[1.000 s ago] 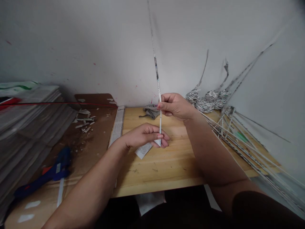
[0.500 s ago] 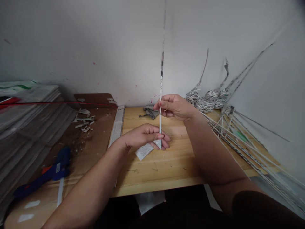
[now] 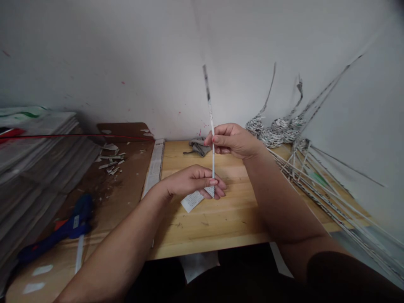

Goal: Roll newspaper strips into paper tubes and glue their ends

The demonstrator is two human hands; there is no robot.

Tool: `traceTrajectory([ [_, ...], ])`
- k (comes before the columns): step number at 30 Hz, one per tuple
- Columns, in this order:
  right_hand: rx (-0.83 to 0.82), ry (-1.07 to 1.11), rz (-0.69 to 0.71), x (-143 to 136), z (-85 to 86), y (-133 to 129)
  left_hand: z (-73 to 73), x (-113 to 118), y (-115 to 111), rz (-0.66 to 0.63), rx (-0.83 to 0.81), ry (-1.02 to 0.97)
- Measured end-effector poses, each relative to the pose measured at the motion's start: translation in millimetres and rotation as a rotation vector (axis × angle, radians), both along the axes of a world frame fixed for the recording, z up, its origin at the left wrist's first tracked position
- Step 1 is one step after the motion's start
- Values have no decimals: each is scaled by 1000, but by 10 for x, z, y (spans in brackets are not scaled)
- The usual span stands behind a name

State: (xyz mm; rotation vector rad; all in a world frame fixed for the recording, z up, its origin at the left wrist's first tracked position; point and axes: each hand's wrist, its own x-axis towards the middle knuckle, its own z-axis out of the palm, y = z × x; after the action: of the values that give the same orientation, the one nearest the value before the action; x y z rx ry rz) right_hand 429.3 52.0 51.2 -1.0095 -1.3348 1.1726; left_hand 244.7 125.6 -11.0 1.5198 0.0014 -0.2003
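A thin rolled newspaper tube [image 3: 210, 108] stands nearly upright between my hands, its upper part leaning left and blurred at the top. My right hand [image 3: 235, 141] pinches the tube partway up between thumb and fingers. Lower down, my left hand [image 3: 198, 182] grips its bottom end, thumb pressed over the paper. From there an unrolled tail of the printed newspaper strip [image 3: 191, 202] sticks out to the lower left, above the wooden table [image 3: 214, 233]. Behind the hands lies a crumpled grey cloth [image 3: 200, 147].
To the left are stacked newspapers [image 3: 41, 168], a blue glue gun [image 3: 69, 229], paper scraps [image 3: 112, 160] on cardboard [image 3: 126, 181], and a pile of newspaper strips [image 3: 154, 166]. At right, woven paper pieces [image 3: 271, 137] stand near loose paper tubes [image 3: 328, 202]. A wall rises behind.
The tube's upper part has swung from nearly vertical to a leftward lean, and its top is blurred. Both hands keep almost the same place and grip.
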Motion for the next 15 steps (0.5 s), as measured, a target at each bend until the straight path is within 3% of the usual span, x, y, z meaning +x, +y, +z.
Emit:
traceTrajectory([
  [6,17,73,-106,-1,-25,53,-1,-9,-15,-12,-36,21],
  [15,19,39,-60,-19,-14,8,10,-12,-20,-27,-95,43],
])
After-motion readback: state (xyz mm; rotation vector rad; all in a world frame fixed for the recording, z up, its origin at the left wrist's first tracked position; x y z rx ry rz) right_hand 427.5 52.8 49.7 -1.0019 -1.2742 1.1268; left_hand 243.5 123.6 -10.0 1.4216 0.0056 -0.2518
